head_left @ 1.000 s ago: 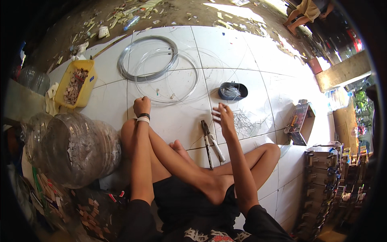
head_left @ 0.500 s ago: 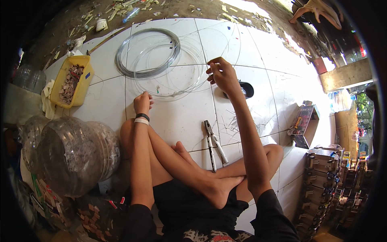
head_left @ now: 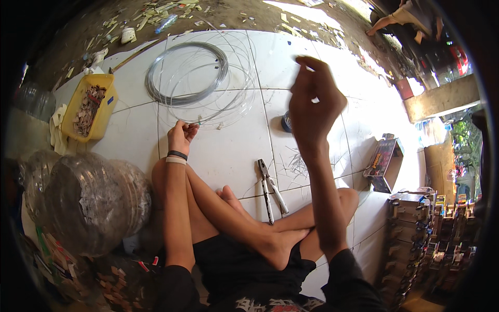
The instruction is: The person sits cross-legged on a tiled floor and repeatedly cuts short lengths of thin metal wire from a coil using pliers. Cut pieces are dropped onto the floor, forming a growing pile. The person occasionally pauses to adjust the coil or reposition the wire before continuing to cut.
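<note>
A grey coil of wire lies on the white tiles, with thin loose loops spreading out from its right side. At the near edge of those loops my left hand is closed, thumb and fingers pinched on the wire. Higher up and to the right, my right hand is raised toward the camera with its fingers curled in a pinch. It is slightly blurred, and whatever it holds is too thin to make out. Pliers with long pale handles lie before my crossed legs. Short cut wire pieces are scattered beside them.
A dark round container is partly hidden behind my right hand. A yellow tub of small brown pieces and large clear plastic bottles stand on the left. An open printed box and stacked wooden pieces are on the right.
My right hand has risen toward the camera and moved right, now covering part of the dark container. My left hand has shifted slightly down and its fingers have drawn together at the wire.
</note>
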Demonstrator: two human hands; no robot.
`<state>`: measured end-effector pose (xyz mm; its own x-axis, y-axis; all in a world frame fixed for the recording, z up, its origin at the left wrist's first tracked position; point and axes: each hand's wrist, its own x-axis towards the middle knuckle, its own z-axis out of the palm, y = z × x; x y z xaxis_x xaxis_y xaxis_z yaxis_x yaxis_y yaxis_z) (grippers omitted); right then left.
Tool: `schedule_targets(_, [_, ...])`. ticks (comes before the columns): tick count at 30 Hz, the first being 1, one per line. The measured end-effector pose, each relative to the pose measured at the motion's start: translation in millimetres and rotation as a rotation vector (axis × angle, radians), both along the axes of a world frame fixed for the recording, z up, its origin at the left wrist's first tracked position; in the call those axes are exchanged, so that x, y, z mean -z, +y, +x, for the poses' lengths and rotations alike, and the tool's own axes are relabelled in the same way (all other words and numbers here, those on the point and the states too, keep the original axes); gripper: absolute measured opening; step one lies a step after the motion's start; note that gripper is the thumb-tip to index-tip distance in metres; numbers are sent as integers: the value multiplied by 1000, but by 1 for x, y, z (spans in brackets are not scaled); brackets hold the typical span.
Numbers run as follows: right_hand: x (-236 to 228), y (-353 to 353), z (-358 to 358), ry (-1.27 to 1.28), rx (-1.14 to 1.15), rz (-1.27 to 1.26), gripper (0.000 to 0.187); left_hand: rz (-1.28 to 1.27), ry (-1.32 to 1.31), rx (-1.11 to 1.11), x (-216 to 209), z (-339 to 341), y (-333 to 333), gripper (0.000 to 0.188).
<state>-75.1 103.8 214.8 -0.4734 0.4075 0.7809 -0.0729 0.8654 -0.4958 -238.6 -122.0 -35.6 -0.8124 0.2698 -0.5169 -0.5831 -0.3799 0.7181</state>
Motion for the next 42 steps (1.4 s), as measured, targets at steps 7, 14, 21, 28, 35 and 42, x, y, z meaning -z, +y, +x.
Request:
schedule_targets(7, [149, 29, 5, -592, -102, -805, 31, -66, 10, 39, -9, 4, 6, 19])
schedule_targets(14, [157, 4, 3, -268, -46, -651, 31, -96, 37, 7, -11, 5, 2, 20])
schedule_targets(21, [125, -20, 55, 21, 91, -693, 29, -77, 29, -9, -11, 5, 3, 20])
schedule_targets(28, [178, -70, 122, -76, 141, -466, 21, -65, 45, -12, -11, 6, 3, 20])
schedule_targets(35, [171, -60, 110, -223, -104, -1067, 70, -109, 54, 2, -12, 5, 3, 20])
schedule_targets(42, [119, -11, 6, -291, -52, -835, 88, -143, 123, -2, -14, 6, 6, 20])
